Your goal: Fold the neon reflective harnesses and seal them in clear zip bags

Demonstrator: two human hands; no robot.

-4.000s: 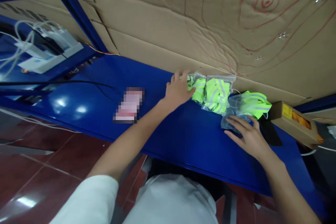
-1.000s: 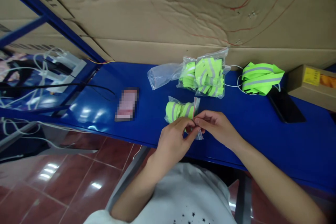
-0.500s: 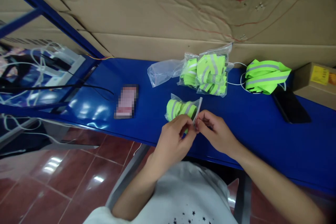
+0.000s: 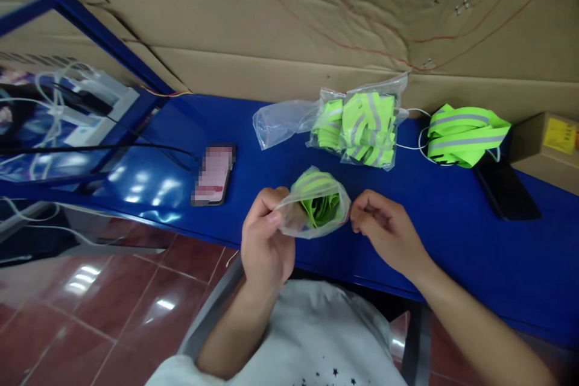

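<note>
Between my hands a clear plastic bag [image 4: 296, 226] gapes wide, its mouth toward me. Inside it lies a folded bundle of neon-green reflective strap [image 4: 320, 205] with a grey stripe. My left hand [image 4: 268, 241] pinches the bag's left rim between thumb and fingers. At the opposite rim, my right hand [image 4: 384, 226] has its fingertips pressed together on the bag's edge. Beyond the bag, more bagged reflective straps [image 4: 368, 129] lie beside a flat clear bag [image 4: 283, 123]. A loose coil of the same strap [image 4: 465, 132] sits to the right.
On the blue table [image 4: 434, 211], a phone with a blurred screen [image 4: 212, 175] lies left and a black phone [image 4: 509, 187] right. A cardboard box [image 4: 549, 145] stands at the far right. White cables and a power strip [image 4: 104, 108] are at the left. Cardboard [image 4: 271, 60] backs the table.
The bag has gone from pinched together to held wide open. My left hand has moved left with its rim, while my right hand has shifted slightly right.
</note>
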